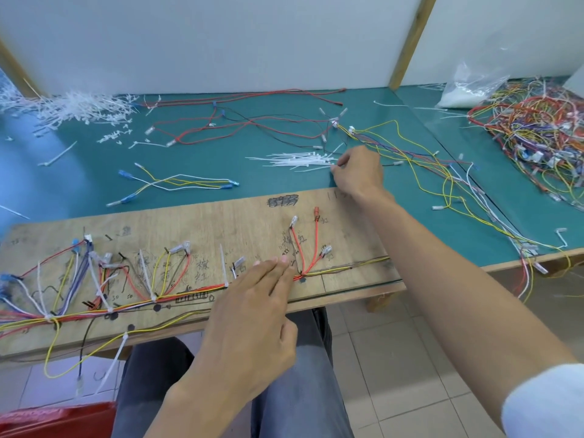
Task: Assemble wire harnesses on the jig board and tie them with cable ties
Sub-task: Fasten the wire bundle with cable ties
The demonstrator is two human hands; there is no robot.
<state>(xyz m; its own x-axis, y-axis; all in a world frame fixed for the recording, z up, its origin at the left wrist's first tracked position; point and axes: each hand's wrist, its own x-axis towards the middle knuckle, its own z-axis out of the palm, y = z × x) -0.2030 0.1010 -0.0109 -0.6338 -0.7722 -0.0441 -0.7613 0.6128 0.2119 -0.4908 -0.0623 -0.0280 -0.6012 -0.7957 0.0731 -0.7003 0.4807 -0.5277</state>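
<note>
I'm looking down on a small wire-harness assembly workshop, and the bench says it all. There's a green mat over the table point(94, 172) and, across its near edge, a plywood jig board point(246, 222) scribbled with marker notes, coloured wires point(189, 292) bundled along it. White cable ties point(300, 161) lie in a loose pile on the mat, with clipped tie offcuts point(79, 109) heaped far left. On the right a big tangle of wires with connectors point(531, 128) sits beside a plastic bag point(467, 90). Behind are plain white partition panels point(221, 36) and wooden posts point(410, 39); a tiled floor point(379, 358) lies below.
</note>
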